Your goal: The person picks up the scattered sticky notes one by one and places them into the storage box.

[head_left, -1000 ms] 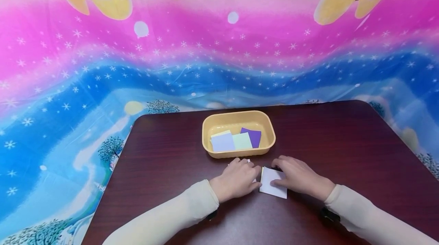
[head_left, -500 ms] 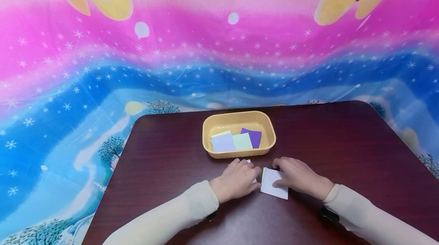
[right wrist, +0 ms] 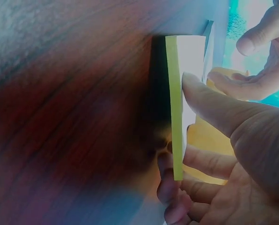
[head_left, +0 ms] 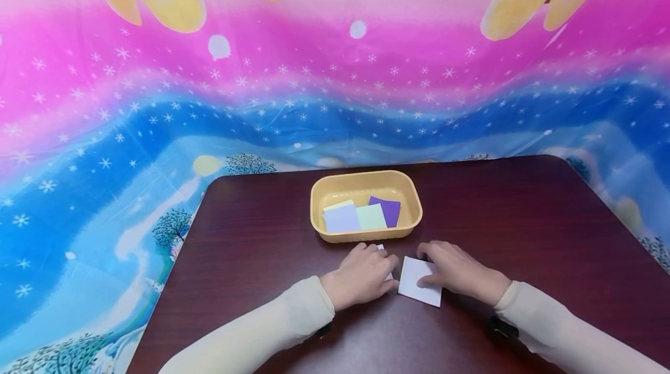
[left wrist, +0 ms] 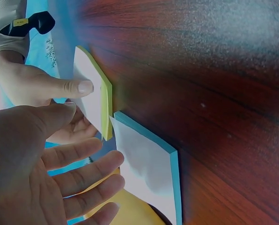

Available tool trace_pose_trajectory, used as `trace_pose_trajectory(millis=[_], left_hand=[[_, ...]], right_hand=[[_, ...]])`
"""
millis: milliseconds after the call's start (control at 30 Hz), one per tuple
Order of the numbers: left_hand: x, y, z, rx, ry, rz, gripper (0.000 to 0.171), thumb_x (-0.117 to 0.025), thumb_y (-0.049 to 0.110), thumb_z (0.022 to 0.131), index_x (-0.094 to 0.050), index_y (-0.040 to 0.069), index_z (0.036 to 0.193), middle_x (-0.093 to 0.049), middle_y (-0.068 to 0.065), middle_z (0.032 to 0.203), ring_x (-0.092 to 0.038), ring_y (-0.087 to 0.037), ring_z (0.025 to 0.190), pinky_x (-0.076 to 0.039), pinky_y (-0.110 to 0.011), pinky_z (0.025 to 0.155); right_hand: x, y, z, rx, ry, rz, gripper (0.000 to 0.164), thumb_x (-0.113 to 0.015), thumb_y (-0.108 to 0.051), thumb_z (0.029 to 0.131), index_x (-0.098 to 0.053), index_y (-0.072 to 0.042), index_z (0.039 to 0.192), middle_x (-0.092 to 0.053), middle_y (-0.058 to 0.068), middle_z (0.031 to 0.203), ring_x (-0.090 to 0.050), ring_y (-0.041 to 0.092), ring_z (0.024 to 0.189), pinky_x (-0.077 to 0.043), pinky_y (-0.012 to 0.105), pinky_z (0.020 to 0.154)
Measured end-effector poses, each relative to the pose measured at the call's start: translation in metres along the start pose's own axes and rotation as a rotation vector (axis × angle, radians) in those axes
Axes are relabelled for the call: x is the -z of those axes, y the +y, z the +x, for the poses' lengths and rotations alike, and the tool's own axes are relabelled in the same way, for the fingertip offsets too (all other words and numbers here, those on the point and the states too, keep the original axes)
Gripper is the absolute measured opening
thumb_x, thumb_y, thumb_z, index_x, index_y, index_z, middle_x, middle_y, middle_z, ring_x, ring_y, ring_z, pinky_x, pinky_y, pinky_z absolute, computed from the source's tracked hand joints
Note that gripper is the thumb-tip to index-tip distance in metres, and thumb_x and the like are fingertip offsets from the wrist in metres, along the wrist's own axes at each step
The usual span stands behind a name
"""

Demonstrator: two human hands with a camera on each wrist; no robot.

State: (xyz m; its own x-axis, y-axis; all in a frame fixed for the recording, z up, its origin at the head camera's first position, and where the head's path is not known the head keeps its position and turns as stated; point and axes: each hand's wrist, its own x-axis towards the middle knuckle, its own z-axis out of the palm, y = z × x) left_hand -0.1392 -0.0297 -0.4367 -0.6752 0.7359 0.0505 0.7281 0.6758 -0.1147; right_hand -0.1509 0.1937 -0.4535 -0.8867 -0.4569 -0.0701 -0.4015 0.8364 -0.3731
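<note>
My right hand [head_left: 463, 269] pinches a square pad of sticky notes [head_left: 413, 278], white on top with yellow edges [right wrist: 175, 112]. Its thumb lies on the white face while the other fingers reach beneath, as the right wrist view shows. A second pad, the blue-edged one [left wrist: 144, 161], also has a white face and lies beside the yellow-edged pad; only bits of it show in the head view. Over it hovers my left hand [head_left: 361, 275], fingers relaxed and slightly spread, fingertips right at the blue-edged pad's side in the left wrist view.
Behind the hands stands a beige tub [head_left: 366, 236] holding lilac [head_left: 342, 220], mint [head_left: 371, 217] and purple [head_left: 387, 211] square pads. All of this is on a dark brown table [head_left: 251, 257]. A printed curtain [head_left: 335, 83] hangs past the table's far edge.
Both hands stay almost still. The pad in my right hand has tilted slightly, and the yellow strip along its left edge shows less in the head view.
</note>
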Motion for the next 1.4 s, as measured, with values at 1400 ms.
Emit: trace_pose_trajectory(millis=[1400], left_hand=[[-0.005, 0.000, 0.001, -0.003, -0.004, -0.005, 0.029, -0.065, 0.052, 0.094, -0.069, 0.024, 0.101, -0.072, 0.008, 0.094, -0.066, -0.015, 0.086, -0.044, -0.028, 0.069]], right_hand=[[0.028, 0.007, -0.002, 0.070, 0.024, 0.146, 0.017, -0.081, -0.013, 0.084, -0.065, -0.018, 0.089, -0.059, -0.011, 0.071, -0.049, 0.000, 0.062, -0.042, 0.021, 0.057]])
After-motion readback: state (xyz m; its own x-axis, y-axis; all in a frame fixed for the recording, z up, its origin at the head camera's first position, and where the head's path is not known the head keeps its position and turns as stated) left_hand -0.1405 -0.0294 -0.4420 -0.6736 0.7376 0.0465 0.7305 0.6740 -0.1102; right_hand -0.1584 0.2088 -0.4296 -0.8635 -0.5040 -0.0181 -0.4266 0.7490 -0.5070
